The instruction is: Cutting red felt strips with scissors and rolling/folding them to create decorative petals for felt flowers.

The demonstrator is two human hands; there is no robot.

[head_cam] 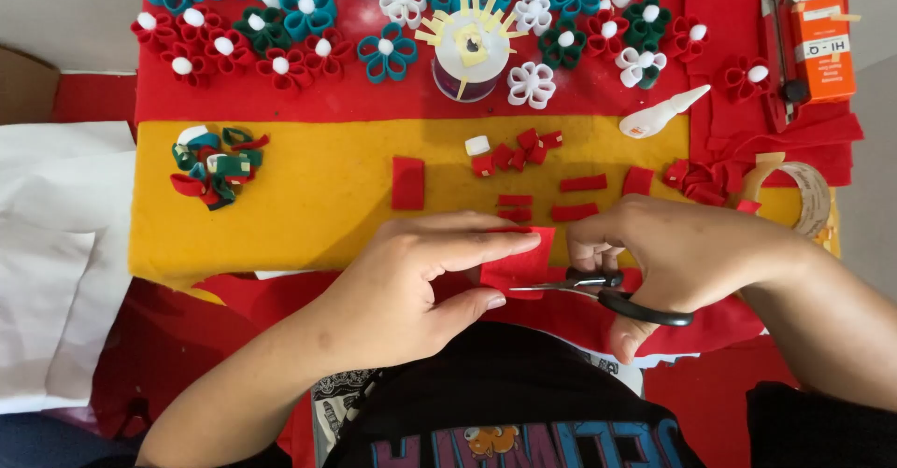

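Red felt sheet [374, 104] and yellow felt sheet [308, 206] cover the table [56, 1].

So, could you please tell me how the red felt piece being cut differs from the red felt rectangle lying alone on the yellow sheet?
The red felt piece being cut is pinched by the left hand, with scissors in the right hand biting its lower edge; the red felt rectangle lies flat and untouched on the yellow sheet. The cut piece looks larger and wider; the rectangle stands narrower and upright. Both are the same red felt.

Craft worktop under even light
Pale worktop [56, 6] shows at the corners; white cloth [47, 272] lies at left.
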